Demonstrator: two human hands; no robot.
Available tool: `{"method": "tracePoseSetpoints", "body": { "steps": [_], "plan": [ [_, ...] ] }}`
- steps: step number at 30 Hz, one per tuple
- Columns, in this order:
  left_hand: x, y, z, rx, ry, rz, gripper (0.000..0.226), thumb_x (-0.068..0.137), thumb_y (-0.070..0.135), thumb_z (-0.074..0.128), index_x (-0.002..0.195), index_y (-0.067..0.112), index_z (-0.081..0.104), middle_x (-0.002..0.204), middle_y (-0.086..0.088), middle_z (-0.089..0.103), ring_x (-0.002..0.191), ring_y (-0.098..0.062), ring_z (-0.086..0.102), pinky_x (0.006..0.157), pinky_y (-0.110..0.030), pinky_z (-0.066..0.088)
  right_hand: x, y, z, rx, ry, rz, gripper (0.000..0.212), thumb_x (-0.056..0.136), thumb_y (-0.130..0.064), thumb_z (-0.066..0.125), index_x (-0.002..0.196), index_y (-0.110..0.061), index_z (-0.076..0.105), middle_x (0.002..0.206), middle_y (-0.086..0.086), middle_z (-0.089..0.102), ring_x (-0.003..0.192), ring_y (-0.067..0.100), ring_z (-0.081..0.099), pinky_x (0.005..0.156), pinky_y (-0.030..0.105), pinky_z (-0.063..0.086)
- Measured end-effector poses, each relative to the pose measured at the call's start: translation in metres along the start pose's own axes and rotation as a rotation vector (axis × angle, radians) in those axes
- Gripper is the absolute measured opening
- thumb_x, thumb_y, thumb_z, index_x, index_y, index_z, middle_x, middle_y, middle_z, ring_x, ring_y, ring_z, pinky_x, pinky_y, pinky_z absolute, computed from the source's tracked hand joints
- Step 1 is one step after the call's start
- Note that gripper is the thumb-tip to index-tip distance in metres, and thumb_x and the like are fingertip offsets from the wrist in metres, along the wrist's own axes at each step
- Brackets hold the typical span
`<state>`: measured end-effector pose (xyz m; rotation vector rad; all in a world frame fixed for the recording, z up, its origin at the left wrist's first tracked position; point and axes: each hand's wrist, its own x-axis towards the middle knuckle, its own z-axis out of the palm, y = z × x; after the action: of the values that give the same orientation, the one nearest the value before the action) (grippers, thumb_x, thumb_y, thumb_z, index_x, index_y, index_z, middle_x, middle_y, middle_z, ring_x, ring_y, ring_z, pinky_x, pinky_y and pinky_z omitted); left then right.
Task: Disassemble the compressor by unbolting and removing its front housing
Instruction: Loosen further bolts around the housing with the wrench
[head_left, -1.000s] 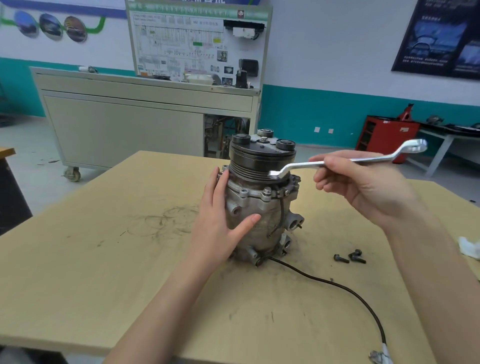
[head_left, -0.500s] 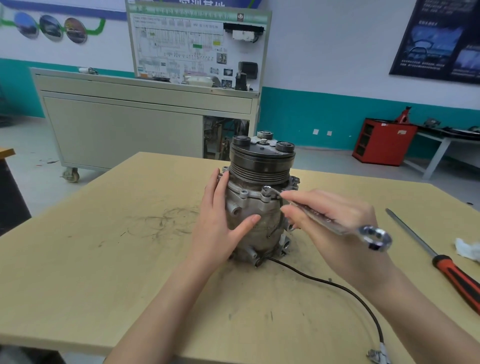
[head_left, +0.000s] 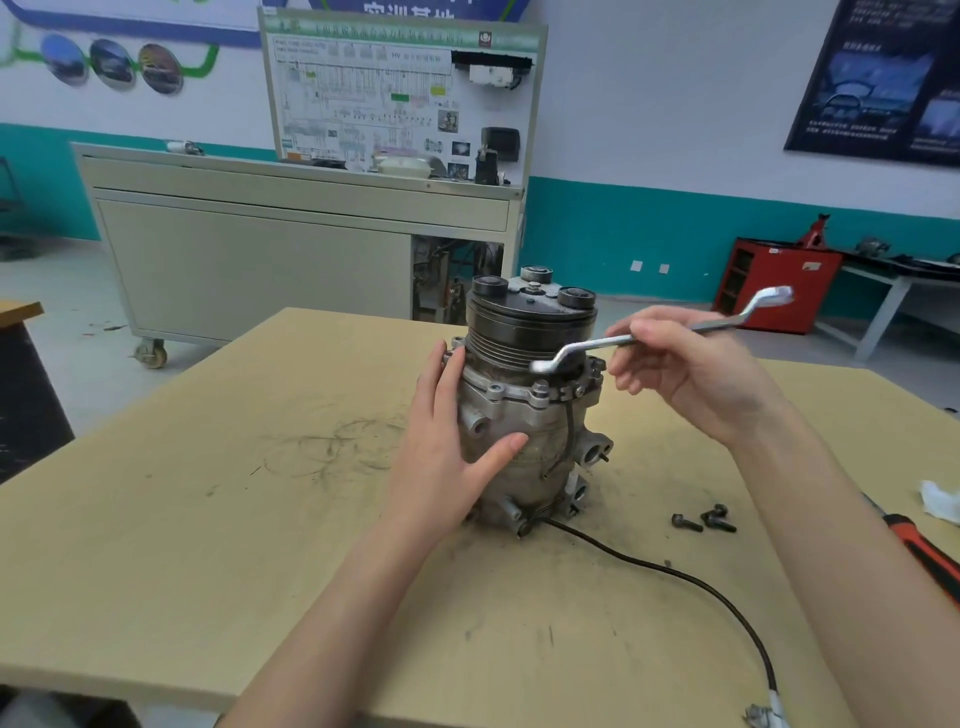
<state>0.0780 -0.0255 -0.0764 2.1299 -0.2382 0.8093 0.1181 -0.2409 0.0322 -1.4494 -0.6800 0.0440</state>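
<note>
A grey metal compressor stands upright on the wooden table, its dark pulley end on top. My left hand wraps its left side, thumb across the front of the body. My right hand grips the shaft of a silver ring wrench. The wrench's near ring end hangs just above the flange bolts at the front of the housing, and its far end points up to the right.
Loose dark bolts lie on the table right of the compressor. A black cable runs from its base to the front right edge. A red-handled screwdriver and white rag lie far right. A grey cabinet stands behind.
Half a second ago my right hand held the wrench low on a front flange bolt, handle pointing right and down. It has since swung up, handle now pointing up right. Left hand unmoved.
</note>
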Motion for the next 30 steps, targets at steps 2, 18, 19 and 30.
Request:
{"method": "tracePoseSetpoints", "body": {
  "steps": [2,18,19,30],
  "plan": [
    [0.000,0.000,0.000,-0.003,0.002,0.000,0.096,0.075,0.069,0.051,0.153,0.034,0.007,0.154,0.026,-0.001,0.146,0.000,0.003,0.113,-0.020,0.012,-0.015,-0.007,0.012,-0.253,0.091,-0.169,0.023,0.091,-0.010,0.054,0.078,-0.010,0.073,0.064,0.009,0.069,0.053,0.021,0.065,0.049,0.021,0.052],
    [0.001,-0.001,0.001,-0.019,0.003,-0.003,0.097,0.074,0.066,0.052,0.154,0.029,0.010,0.161,0.015,0.002,0.147,-0.002,0.005,0.114,-0.020,0.012,-0.039,0.001,0.014,-0.297,-0.001,-0.196,0.022,0.083,-0.007,0.056,0.083,-0.019,0.075,0.069,0.003,0.070,0.061,0.017,0.067,0.058,0.022,0.053],
    [0.001,-0.001,0.001,-0.017,0.001,-0.003,0.097,0.075,0.067,0.051,0.154,0.030,0.009,0.161,0.016,0.001,0.147,-0.002,0.005,0.115,-0.021,0.012,-0.032,0.006,0.006,-0.202,-0.026,-0.151,0.026,0.084,-0.005,0.054,0.084,-0.019,0.075,0.069,0.005,0.070,0.061,0.018,0.066,0.058,0.023,0.053],
    [-0.002,0.001,0.001,0.020,0.011,0.009,0.095,0.074,0.071,0.045,0.153,0.033,0.007,0.158,0.023,-0.001,0.145,0.001,0.005,0.113,-0.018,0.011,-0.008,0.013,-0.016,0.025,-0.025,0.046,0.019,0.082,-0.016,0.059,0.084,-0.011,0.078,0.065,0.008,0.068,0.056,0.015,0.064,0.053,0.018,0.052]
  ]
}}
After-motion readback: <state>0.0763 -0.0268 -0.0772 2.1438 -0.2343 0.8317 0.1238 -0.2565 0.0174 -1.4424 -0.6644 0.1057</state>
